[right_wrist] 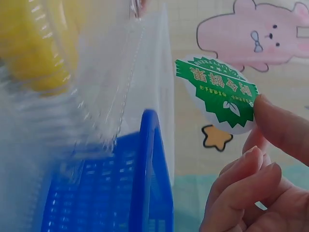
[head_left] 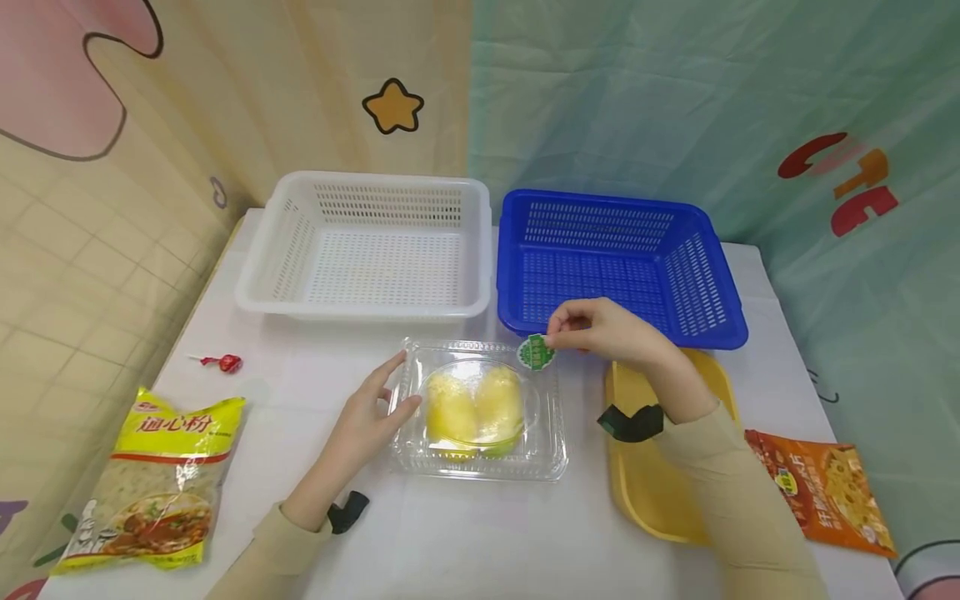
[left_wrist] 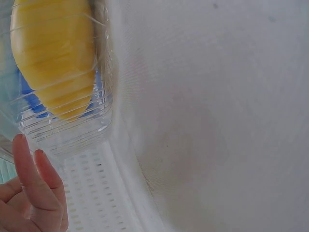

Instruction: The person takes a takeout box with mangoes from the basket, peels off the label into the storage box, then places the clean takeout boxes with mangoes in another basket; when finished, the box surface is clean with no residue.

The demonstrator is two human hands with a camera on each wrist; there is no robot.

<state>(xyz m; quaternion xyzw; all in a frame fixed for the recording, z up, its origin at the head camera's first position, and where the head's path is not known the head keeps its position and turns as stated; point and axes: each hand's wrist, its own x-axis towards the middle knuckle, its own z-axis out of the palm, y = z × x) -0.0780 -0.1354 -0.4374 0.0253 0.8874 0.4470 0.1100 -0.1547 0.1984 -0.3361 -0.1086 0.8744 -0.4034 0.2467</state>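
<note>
A clear plastic clamshell box lies closed on the table, with two yellow mangoes inside. My left hand rests at the box's left side, thumb over the rim and index finger reaching to the upper left corner. In the left wrist view its fingers are fairly straight beside the ribbed plastic. Between thumb and fingertips, my right hand pinches the edge of a round green and white sticker with Chinese lettering. In the head view that sticker overlaps the box's upper right corner.
Behind the box stand a white plastic basket and a blue one. A yellow tray lies under the right forearm. An orange snack bag is at far right. At left are a yellow pasta bag and a red lollipop.
</note>
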